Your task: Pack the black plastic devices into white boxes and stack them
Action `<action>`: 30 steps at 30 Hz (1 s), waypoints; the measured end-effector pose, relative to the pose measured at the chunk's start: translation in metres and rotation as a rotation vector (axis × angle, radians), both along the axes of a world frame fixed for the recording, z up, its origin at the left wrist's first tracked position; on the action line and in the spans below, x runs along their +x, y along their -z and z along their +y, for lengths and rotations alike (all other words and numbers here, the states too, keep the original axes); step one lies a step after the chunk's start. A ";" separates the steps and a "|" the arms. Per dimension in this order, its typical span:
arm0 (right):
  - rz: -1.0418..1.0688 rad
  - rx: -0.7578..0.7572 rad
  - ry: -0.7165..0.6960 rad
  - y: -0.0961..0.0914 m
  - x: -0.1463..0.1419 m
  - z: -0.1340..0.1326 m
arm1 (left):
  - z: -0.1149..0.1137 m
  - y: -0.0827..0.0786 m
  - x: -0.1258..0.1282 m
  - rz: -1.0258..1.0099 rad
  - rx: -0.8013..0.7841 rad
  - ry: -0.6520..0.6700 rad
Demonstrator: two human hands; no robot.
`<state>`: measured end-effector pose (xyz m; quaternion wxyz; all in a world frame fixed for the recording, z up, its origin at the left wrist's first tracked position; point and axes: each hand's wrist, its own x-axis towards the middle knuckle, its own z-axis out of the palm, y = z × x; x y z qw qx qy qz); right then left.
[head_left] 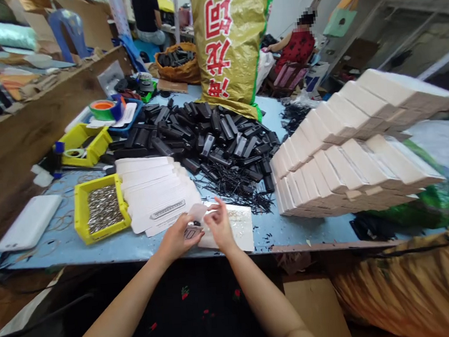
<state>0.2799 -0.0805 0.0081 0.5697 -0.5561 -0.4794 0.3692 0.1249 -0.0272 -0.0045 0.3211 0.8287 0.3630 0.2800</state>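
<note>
Currently left hand (178,239) grips a small dark part (193,231), right hand (218,227) pinches its clear sleeve (197,212), both at the near edge of the surface (98,249). Farther out, stacked white boxes (345,163) look finished; the pile of black parts (209,135) looks unpacked, plenty left.

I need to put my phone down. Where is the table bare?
Bare blue table shows between the flat white carton and the stacked white boxes, and along the front edge below the yellow tray. The middle is crowded with black parts and loose ties. The left hand holds a small packet.
</note>
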 end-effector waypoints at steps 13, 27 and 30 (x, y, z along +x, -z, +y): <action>-0.128 0.145 -0.161 -0.005 -0.005 0.007 | 0.019 -0.001 0.001 0.122 -0.236 0.000; -0.634 0.352 1.088 -0.112 0.200 -0.159 | -0.019 -0.031 0.015 -0.360 -0.395 -0.170; -0.620 0.322 1.394 -0.190 0.329 -0.182 | 0.001 -0.028 -0.001 -0.304 -0.428 -0.261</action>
